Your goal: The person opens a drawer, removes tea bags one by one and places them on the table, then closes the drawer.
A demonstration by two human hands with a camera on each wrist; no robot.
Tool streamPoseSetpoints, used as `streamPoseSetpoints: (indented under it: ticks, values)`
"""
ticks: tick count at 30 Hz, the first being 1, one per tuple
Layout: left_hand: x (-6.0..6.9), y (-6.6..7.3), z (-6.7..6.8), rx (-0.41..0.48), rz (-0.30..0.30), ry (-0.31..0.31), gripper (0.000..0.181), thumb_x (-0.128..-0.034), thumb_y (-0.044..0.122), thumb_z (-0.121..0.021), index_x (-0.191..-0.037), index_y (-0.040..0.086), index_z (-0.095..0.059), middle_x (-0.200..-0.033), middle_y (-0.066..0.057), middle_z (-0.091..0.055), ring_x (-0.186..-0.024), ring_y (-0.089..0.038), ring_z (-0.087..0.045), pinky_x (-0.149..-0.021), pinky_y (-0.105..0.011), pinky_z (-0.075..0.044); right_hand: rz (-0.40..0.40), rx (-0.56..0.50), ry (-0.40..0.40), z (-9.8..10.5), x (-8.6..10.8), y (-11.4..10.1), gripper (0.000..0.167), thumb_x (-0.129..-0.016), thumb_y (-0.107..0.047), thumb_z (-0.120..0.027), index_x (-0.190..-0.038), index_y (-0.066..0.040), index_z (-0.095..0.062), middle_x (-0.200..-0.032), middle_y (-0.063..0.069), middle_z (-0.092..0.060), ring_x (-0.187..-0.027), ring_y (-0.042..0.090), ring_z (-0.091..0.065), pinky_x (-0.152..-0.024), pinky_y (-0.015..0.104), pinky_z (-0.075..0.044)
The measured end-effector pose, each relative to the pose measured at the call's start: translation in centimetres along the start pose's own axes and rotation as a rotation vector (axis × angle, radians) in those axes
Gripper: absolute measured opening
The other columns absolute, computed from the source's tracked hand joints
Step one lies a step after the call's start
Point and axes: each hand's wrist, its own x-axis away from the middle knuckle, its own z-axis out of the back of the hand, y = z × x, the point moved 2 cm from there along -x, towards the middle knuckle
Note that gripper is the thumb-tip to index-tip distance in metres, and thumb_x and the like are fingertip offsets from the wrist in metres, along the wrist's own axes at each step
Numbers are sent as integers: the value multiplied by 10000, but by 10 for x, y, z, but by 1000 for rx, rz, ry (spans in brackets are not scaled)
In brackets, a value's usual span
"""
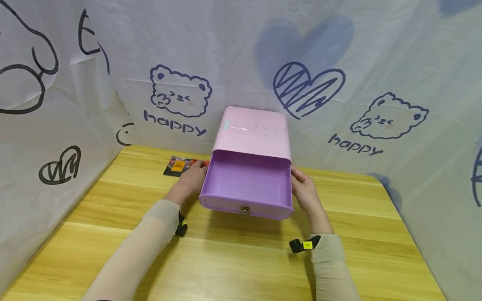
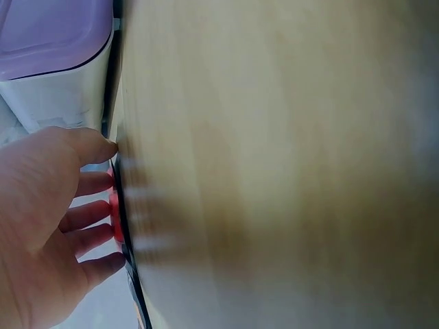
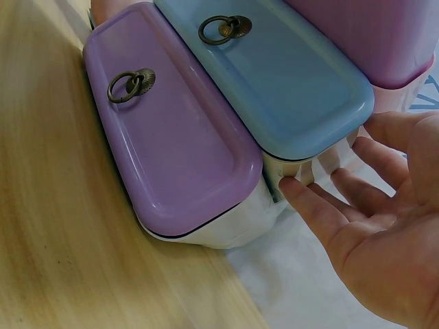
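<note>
Facing doodled cloth (image 1: 241, 54) beyond wooden table (image 1: 241, 259) and, at twelve o'clock, pink cabinet (image 1: 252, 129) with open purple drawer (image 1: 248, 175); touching cabinet's three-o'clock side with splayed right hand (image 1: 306, 194); resting left hand (image 1: 192, 179), also splayed, beside flat packet (image 1: 177, 166) at eleven.

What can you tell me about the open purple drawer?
The purple drawer looks like smooth plastic, with rounded front corners and a brassy ring pull. It is pulled partway forward out of the pink casing. The left hand and right hand flank it; whether either touches it is unclear.
</note>
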Motion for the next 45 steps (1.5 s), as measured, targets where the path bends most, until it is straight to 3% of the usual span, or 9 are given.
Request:
streamPoseSetpoints:
  ticks: [8, 13, 18, 23, 30, 35, 40, 45]
  values:
    - [1, -3, -1, -18, -22, 41, 492, -996, 220, -595, -1432, -5, -580, -1522, -265, -442, -1344, -434, -510, -1063, -598, -487, -3, -5, 4, 0, 1, 0, 490, -1073, -126, -549, -1535, 13, -460, -1563, 217, -473, -1022, 10, -662, -930, 214, -548]
    - [5, -1, 5, 19, -34, 83, 514, -962, 223, -645, -1417, -10, -587, -1500, -262, -460, -1319, -452, -524, -1078, -592, -472, 0, -3, -2, 0, 1, -1, 489, -1078, -139, -544, -1536, 13, -460, -1566, 219, -468, -1030, 6, -658, -941, 213, -545]
    - [10, 0, 11, 91, -23, 141, 503, -1010, 255, -608, -1443, 3, -572, -1514, -234, -456, -1362, -436, -490, -1114, -584, -442, 2, -4, -8, 1, 1, -2, 492, -1083, -143, -534, -1541, 14, -449, -1578, 214, -454, -1032, 5, -659, -945, 213, -547]
    - [16, 2, 18, 187, -48, 292, 394, -1025, 205, -614, -1367, 11, -639, -1461, -187, -519, -1337, -395, -524, -1102, -545, -464, 3, 1, -3, 1, 2, -2, 495, -1082, -156, -540, -1539, 13, -454, -1575, 214, -457, -1061, 12, -645, -944, 208, -545]
    - [28, 6, 30, 309, -117, 527, 334, -946, 61, -669, -1276, 8, -676, -1346, -144, -583, -1143, -350, -621, -856, -499, -577, -2, 2, 0, 1, 2, -1, 491, -1083, -148, -538, -1539, 13, -455, -1576, 207, -459, -1072, 12, -636, -954, 207, -540]
    - [37, 9, 36, 424, -144, 669, 337, -919, 9, -652, -1255, 3, -684, -1295, -145, -612, -1025, -323, -649, -814, -471, -565, -3, 9, -1, 1, 2, -1, 498, -1085, -163, -536, -1543, 13, -447, -1581, 208, -453, -1076, 11, -633, -961, 208, -538]
    - [48, 16, 45, 530, -211, 787, 337, -895, -58, -634, -1226, -17, -681, -1234, -174, -634, -967, -313, -645, -769, -371, -557, 0, 12, 3, 1, 1, 0, 497, -1079, -168, -553, -1538, 0, -464, -1565, 202, -477, -1066, 27, -644, -949, 218, -545]
    - [60, 24, 55, 621, -262, 847, 353, -888, -98, -623, -1222, -5, -688, -1198, -151, -645, -910, -226, -642, -728, -209, -555, 4, 3, 0, 1, 0, 1, 487, -1079, -152, -543, -1536, 1, -468, -1565, 198, -478, -1043, 18, -651, -930, 213, -548]
